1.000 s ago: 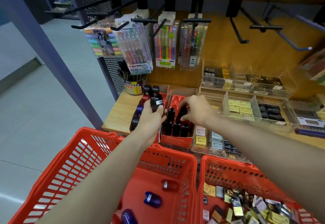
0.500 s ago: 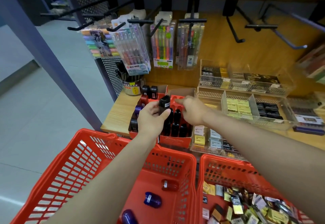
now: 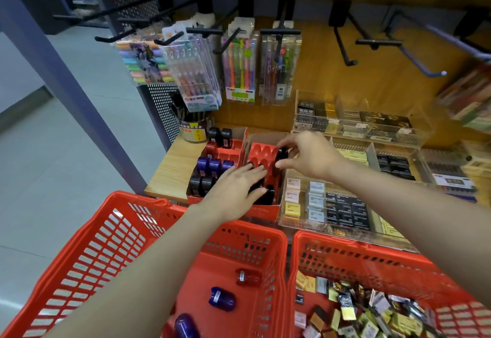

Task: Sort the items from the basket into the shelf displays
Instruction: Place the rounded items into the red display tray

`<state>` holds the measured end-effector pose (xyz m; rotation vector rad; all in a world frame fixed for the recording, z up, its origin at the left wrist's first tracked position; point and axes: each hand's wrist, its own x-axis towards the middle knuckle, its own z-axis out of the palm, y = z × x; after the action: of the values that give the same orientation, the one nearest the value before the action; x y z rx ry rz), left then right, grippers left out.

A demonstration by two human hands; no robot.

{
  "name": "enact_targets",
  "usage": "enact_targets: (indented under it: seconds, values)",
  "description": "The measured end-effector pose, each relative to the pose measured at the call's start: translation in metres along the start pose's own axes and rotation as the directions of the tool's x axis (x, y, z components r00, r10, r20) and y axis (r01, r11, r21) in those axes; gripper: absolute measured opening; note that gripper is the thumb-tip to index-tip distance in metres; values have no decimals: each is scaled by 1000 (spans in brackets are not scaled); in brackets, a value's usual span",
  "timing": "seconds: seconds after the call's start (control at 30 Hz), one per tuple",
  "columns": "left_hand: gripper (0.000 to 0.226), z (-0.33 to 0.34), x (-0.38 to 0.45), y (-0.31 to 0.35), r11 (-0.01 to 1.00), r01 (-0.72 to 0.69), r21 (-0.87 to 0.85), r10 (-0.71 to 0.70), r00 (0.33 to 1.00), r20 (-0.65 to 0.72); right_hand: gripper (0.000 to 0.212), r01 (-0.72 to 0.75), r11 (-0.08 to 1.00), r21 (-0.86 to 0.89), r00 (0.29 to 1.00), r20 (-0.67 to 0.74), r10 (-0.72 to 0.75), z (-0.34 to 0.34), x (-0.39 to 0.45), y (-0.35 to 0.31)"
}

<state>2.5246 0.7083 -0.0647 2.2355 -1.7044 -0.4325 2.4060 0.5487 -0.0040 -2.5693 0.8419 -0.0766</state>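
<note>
**Person: visible body, head view**

Two forearms and two hands in view. Left hand (image 3: pixel 233 189) bare: no glove, ring, or watch seen. Right hand (image 3: pixel 308 158) likewise bare. Both forearms uncovered from wrist back to the frame edge; no sleeve, cuff, strap or marking visible. Fingernails short, unpainted where discernible.
</note>
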Motion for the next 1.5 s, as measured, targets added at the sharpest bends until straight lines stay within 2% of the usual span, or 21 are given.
enact_targets:
  seconds: [0.07,0.23,0.37,0.43,0.53,0.6,0.7,0.83,0.9,0.97,1.0,1.03,1.07,1.13,1.2,1.27,1.37,1.43,1.5]
  values:
    - [47,4,0,-7,999,-25,28,24,999,39,54,12,998,-55,1000,18,-11,9,2,-2]
    - [48,9,0,-15,999,-40,-13,40,999,-6,51,41,950,-310,999,41,-29,22,10,-7]
    - [48,12,1,-17,998,-35,-58,33,999,-41,49,58,903,-425,998,19,-55,36,7,-3]
    - [48,12,1,-18,996,-37,-82,33,998,-44,50,62,893,-445,997,-11,-74,42,5,-3]
    - [48,13,2,-17,996,-33,-87,30,999,-34,50,78,900,-428,997,25,-74,39,7,-2]
    - [47,14,2,-18,997,-31,-72,28,999,-41,40,101,893,-439,995,48,-89,34,9,-1]
    - [46,14,3,-18,997,-27,-74,24,999,-42,20,126,863,-489,990,7,-140,35,4,-1]
    - [47,5,0,-10,998,-53,-46,51,998,-39,25,130,852,-508,991,52,-120,30,-4,-13]
    - [38,-4,-15,-10,993,-113,-25,109,986,-128,32,168,892,-420,981,-18,-193,26,-13,-21]
    - [22,-14,-41,-21,980,-194,45,199,952,-232,27,240,958,-158,945,-187,-268,29,-30,-36]
    - [16,-18,-58,-29,972,-225,73,236,936,-262,21,264,964,-26,944,-199,-264,34,-41,-48]
    - [13,-21,-75,-36,969,-230,87,245,930,-272,17,250,965,77,963,-123,-240,43,-52,-60]
    - [12,-21,-92,-44,975,-204,87,220,940,-262,16,197,968,156,979,15,-201,54,-62,-70]
    - [13,-14,-127,-62,994,-95,57,104,977,-185,17,45,979,198,935,336,-111,85,-76,-86]
    - [18,5,-156,-83,996,86,-19,-86,996,-15,21,-22,993,114,875,483,-36,122,-83,-88]
    - [24,34,-178,-102,934,340,-111,-319,933,166,25,-77,997,21,864,500,56,157,-89,-81]
    - [29,85,-196,-125,711,648,-271,-570,758,317,37,-133,988,-82,844,514,156,209,-93,-65]
    - [33,117,-203,-137,615,720,-321,-610,693,384,47,-127,979,-157,815,546,193,245,-94,-56]
    - [37,143,-208,-154,569,749,-339,-636,662,397,57,-72,971,-229,798,570,194,283,-98,-51]
